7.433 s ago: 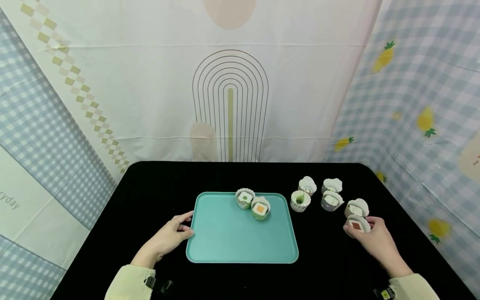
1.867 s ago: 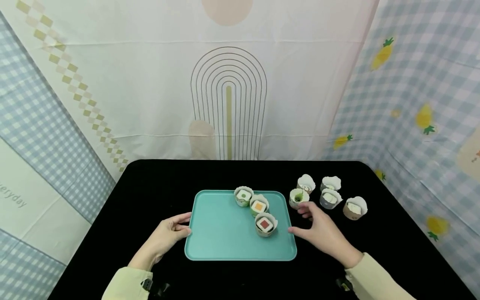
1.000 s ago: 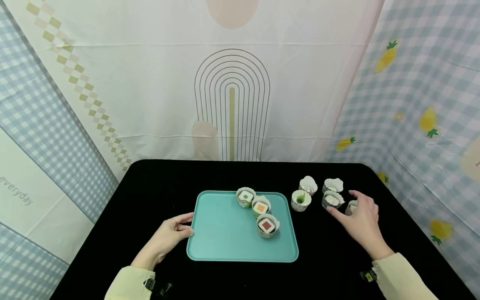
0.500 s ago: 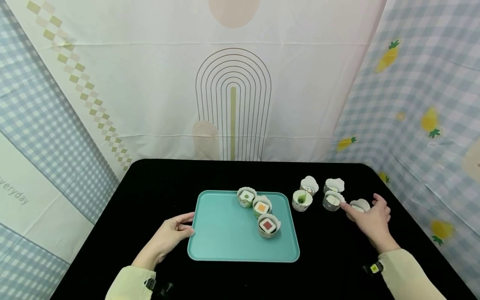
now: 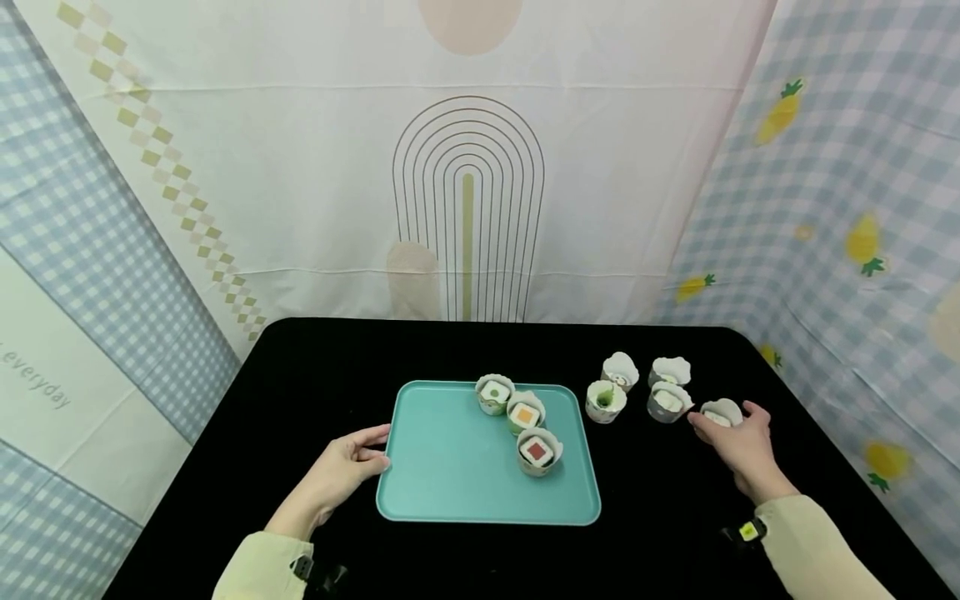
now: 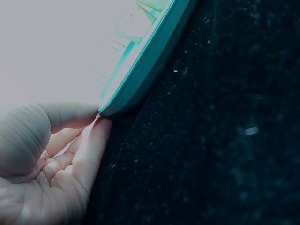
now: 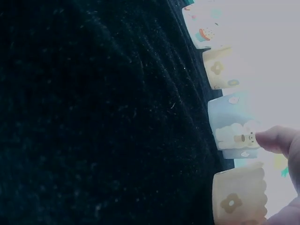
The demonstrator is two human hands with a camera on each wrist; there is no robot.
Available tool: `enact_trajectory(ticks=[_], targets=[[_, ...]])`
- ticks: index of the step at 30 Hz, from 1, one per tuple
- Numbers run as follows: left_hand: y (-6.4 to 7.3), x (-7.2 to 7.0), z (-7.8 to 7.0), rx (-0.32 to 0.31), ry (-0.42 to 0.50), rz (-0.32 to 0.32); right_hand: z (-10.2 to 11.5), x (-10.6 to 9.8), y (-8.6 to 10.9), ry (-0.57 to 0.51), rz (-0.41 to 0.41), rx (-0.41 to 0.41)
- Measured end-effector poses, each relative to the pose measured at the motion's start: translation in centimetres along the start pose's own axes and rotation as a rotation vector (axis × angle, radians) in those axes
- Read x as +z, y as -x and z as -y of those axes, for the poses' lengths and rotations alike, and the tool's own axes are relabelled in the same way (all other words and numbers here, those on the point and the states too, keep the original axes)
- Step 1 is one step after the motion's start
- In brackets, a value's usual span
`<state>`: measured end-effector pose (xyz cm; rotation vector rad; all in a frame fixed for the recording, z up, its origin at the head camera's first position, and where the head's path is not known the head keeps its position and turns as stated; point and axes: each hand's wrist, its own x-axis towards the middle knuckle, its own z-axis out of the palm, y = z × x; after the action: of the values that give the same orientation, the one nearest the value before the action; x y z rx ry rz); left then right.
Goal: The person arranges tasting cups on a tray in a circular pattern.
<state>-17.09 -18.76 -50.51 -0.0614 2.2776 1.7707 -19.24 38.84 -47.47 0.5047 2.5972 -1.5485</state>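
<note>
My left hand [image 5: 337, 471] pinches the left rim of a teal tray [image 5: 450, 479]; in the left wrist view, thumb and forefinger meet at its corner. Three paper baking cups stand on the tray, holding white pieces with a green [image 5: 494, 394], an orange [image 5: 524, 415] and a red centre [image 5: 537, 452]. My right hand [image 5: 744, 450] is spread around a beige paper cup [image 5: 722, 411] with a white piece in it. In the right wrist view, a gap shows between the thumb [image 7: 276, 139] and that beige cup [image 7: 239, 194]. The far fingers are partly hidden.
Several more filled paper cups stand right of the tray: one with a green piece [image 5: 604, 402], a grey one [image 5: 667, 404], and two behind [image 5: 620, 369]. The black table [image 5: 315, 358] ends at patterned cloth walls [image 5: 330, 208].
The red-centred cup went from the right side onto the tray. Afterwards my right hand moved back right, and its fingers drew in around the beige cup. My left hand stayed at the tray's rim.
</note>
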Motion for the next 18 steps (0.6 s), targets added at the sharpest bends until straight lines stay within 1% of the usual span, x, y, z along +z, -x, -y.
enact_trajectory(ticks=[1, 5, 9, 18], targets=[[-0.01, 0.01, 0.00, 0.001, -0.001, -0.001, -0.13, -0.09, -0.01, -0.001, 0.015, -0.004], [-0.04, 0.04, 0.03, 0.002, -0.004, -0.004, -0.46, -0.05, 0.03, 0.027, 0.010, -0.009], [-0.07, 0.08, 0.07, 0.003, -0.009, -0.006, -0.64, 0.18, 0.07, 0.068, -0.032, -0.011], [-0.04, 0.03, 0.09, 0.006, -0.007, -0.004, -1.07, 0.18, 0.01, 0.119, -0.054, -0.080]])
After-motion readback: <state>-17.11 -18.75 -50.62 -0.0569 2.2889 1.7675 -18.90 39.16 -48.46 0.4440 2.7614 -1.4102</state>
